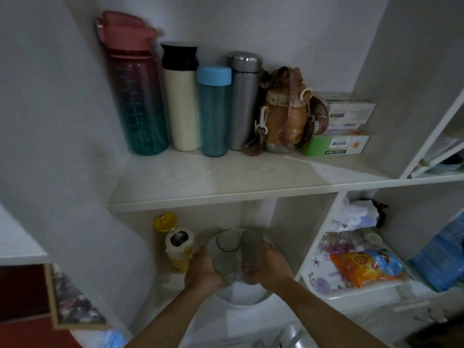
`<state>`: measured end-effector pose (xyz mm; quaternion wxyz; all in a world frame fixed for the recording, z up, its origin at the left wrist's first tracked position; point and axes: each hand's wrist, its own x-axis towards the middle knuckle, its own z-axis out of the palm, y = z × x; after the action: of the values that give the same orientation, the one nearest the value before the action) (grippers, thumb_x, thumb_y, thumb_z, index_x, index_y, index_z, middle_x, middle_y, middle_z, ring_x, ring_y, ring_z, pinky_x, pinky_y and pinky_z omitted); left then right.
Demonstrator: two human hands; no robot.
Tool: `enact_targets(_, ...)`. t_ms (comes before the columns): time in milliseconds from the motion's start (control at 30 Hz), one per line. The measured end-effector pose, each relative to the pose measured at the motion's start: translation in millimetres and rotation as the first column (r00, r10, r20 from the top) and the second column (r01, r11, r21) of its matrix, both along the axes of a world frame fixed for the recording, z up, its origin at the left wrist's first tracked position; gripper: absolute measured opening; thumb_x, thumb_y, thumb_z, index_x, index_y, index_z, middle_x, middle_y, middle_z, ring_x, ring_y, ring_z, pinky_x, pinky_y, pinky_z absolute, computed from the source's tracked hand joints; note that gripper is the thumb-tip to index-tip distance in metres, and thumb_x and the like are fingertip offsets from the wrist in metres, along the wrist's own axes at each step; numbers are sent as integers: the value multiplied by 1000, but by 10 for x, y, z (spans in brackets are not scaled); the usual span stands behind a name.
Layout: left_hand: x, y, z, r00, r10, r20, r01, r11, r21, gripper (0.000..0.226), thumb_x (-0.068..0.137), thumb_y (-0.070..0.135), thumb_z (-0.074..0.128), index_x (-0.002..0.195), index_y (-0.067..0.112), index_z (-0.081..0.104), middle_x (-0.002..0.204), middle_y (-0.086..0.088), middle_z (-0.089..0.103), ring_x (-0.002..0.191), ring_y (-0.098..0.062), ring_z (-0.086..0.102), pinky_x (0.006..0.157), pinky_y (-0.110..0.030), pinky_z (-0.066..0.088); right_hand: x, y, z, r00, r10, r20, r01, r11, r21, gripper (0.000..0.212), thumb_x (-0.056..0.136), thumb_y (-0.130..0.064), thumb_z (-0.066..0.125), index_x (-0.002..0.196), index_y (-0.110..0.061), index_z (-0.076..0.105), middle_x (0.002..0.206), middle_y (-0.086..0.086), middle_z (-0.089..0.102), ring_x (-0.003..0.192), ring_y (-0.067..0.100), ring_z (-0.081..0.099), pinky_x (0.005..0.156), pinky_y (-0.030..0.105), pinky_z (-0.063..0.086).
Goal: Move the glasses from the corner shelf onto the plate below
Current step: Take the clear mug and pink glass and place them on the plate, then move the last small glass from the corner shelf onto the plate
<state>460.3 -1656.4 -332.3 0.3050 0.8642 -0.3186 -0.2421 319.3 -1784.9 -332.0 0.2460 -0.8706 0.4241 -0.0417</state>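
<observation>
White plate (241,295) holding smoky grey glasses (228,241); at eleven o'clock a yellow bottle (177,254), at three an orange packet (361,268).

Upper shelf (226,177): five bottles (213,111) in a row at the back, boxes (339,144) stacked at right.
Lower shelf (163,285): white plate (241,295), yellow bottle (178,249) just left of it.

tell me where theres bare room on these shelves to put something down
Upper shelf: the whole front strip is bare, ahead of the bottles and boxes lined along the back. Lower cubby: crowded, with the plate, three glasses, both hands and a yellow bottle. The right compartment is packed with snack bags.
</observation>
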Motion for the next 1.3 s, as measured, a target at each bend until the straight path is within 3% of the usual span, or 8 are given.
enact_targets(167,-50,301,360,989,-140,45,139,990,24,93,59,28,82,141,21,40,137,-6,57,123,-27,56,97,-37,52,-4,291,292,997,31,64,-24,995,-102,64,67,-38,71,124,-19,50,115,3,67,101,28,68,83,29,54)
enact_targets(300,-112,550,649,974,-214,69,215,977,-9,96,64,18,82,146,20,33,142,-6,52,129,-25,51,102,-37,48,-55,487,487,990,-13,138,21,998,-59,53,62,-40,73,109,-24,57,99,-12,60,94,15,65,74,-1,37)
enact_targets(433,-243,792,998,946,-299,126,303,953,-15,75,68,21,78,136,23,47,134,-4,59,121,-23,57,98,-38,52,-127,660,750,992,20,122,-19,1000,-8,55,50,-47,63,102,-31,58,105,-9,64,94,12,66,80,24,56)
enact_targets(600,-376,1178,1331,917,-346,199,371,923,-105,51,71,21,74,121,25,61,120,2,67,109,-16,63,88,-28,53,-182,956,1184,977,93,190,-90,996,-27,45,49,-45,65,93,-41,54,90,-19,61,77,-9,62,60,4,47)
enact_targets(700,-451,1476,1384,940,-299,166,330,920,-212,50,73,21,77,119,29,61,115,11,67,108,-12,63,88,-25,52,-257,1141,1391,947,140,289,-137,990,-31,71,61,-47,75,126,-27,57,119,-9,65,106,9,63,91,28,55)
enact_targets(833,-538,1900,1383,985,-155,70,167,958,-232,51,77,30,80,120,37,55,106,20,58,92,-4,60,78,-17,49,-384,1401,1503,939,151,308,-153,988,-17,74,66,-44,77,134,-26,52,130,-6,61,118,16,58,96,41,54)
enact_targets(1033,-539,2552,1729,983,57,177,13,928,-372,22,82,24,76,83,45,67,74,9,71,65,0,65,69,-25,59,-363,1800,1586,920,187,345,-202,979,7,66,73,-38,80,132,-23,54,126,-6,62,111,13,59,93,28,49)
enact_targets(1300,-76,3111,2272,898,370,239,-123,732,-670,26,84,12,73,76,37,73,69,12,75,62,-9,71,60,-39,59,-302,2058,1737,904,191,382,-210,978,9,66,74,-38,80,133,-27,52,122,-15,59,110,5,56,92,24,47)
